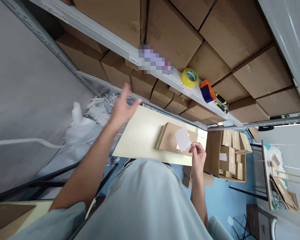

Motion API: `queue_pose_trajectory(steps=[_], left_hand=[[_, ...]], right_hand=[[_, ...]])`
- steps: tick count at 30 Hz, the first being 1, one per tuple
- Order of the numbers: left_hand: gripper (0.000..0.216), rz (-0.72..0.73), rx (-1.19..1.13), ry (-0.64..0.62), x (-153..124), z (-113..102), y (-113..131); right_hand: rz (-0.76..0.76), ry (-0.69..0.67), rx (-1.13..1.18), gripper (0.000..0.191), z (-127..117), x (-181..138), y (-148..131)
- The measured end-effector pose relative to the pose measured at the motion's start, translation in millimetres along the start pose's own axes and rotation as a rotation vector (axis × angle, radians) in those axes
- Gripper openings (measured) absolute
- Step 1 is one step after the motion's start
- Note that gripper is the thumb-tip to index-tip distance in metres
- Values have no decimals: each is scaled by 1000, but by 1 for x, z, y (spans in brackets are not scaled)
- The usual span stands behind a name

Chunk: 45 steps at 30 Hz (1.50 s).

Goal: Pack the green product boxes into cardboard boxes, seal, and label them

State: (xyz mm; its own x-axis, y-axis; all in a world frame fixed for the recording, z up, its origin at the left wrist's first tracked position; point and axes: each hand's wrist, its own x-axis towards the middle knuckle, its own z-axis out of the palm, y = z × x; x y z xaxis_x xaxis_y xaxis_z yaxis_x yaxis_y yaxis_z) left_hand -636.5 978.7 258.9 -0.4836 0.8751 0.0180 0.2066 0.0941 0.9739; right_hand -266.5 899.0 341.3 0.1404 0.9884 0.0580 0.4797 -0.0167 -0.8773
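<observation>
My right hand (198,156) pinches the corner of a small whitish paper sheet (183,139) between thumb and fingertips. The sheet hangs over a flat brown cardboard box (166,136), hiding part of its top. White edges show on the box beside the sheet, though I cannot tell what they belong to. Beneath the box is a cream tabletop (137,133). My left hand (123,108) is raised at the table's left end, fingers spread and slightly blurred, with nothing in it.
Above the table, a metal shelf (175,78) carries a yellow tape roll (190,77), an orange and blue tape dispenser (208,91), cutters (221,102) and stacked cartons (175,33). To the right stands an open carton (213,150) of smaller boxes. White bags (82,128) lie left.
</observation>
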Motion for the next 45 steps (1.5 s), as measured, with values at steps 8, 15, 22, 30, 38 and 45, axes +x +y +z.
queue_pose_trajectory(steps=[8,15,22,30,38,45], left_hand=[[55,-457,-641,-606,-148,127,56],[53,-783,-949,-477,-148,144,56],[59,-765,-963,-466,-153,162,69],[31,-668,-886,-426,-176,192,93],[31,-669,-776,-289,-192,228,91],[28,-686,-860,-256,-192,236,96]], right_hand=[[-776,81,-525,8,-4,4,-2],[-1081,-102,-618,10,-39,4,24],[-637,-475,-547,22,-86,24,58],[-527,-443,-397,24,-105,32,83],[-296,-651,-156,23,-116,38,85],[-196,-826,-60,14,-129,51,70]])
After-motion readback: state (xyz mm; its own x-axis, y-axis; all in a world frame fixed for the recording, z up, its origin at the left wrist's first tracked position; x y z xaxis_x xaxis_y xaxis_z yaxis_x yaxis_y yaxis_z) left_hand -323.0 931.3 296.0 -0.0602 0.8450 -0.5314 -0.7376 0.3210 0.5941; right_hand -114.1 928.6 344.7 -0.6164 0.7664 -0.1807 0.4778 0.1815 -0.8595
